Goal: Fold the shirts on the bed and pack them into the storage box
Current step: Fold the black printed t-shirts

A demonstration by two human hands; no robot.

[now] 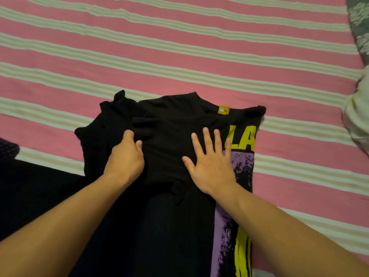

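The bed [179, 47] was spread with a sheet of pink and pale stripes that ran across the whole view, with a grey flowered pillow [359, 23] at the far right edge and a pale bundle of cloth [357, 116] just below it. No storage box showed anywhere from the head camera.

On the near side of the bed lay a black shirt [169, 120], collar away from the person, its small orange neck label [224, 110] turned up. One side had been folded across the middle, so that only a strip of the yellow and purple print [239, 168] showed along the right edge.

The left hand [125, 156] was clenched on a bunch of the black cloth near the left sleeve, the fabric puckering round the fingers. The right hand [211, 166] lay flat with straight, spread fingers, pressing the folded layer down and grasping nothing; its grip was released.

From where I stood the shirt looked light, limp and thin, the sort of jersey that creases wherever it is pinched and slides over itself if not pinned. The crumpled left sleeve [111, 108] seemed the part yet to be laid over. I would have judged the best hold to be at the shoulder seam and the hem on that side, with the flat palm kept on the middle so the first fold did not creep.
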